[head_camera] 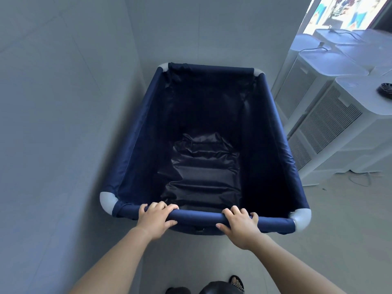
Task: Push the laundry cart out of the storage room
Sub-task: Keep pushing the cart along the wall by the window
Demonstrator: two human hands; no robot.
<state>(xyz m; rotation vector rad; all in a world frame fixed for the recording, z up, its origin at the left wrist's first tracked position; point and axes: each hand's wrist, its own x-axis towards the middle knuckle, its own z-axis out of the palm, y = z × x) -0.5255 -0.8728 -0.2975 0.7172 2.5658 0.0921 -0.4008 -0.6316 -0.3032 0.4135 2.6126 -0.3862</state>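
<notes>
- Both hands, left (156, 218) and right (238, 223), grip the near rim of the laundry cart (203, 145), parked in a wall corner (135, 39).
- Pushing stage; next likely steering clear of the white units (331, 115).

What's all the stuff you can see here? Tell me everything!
laundry cart: one, dark blue, middle, beside the grey wall
corner pieces: four, grey, on the cart's rim
white machines: several, white, right side
round thing: one, black, on top of a machine
cable: one, pale, floor at right
sandalled foot: one, black sandal, bottom edge
left hand: one, grips the cart's near rail
right hand: one, grips the same rail
</notes>
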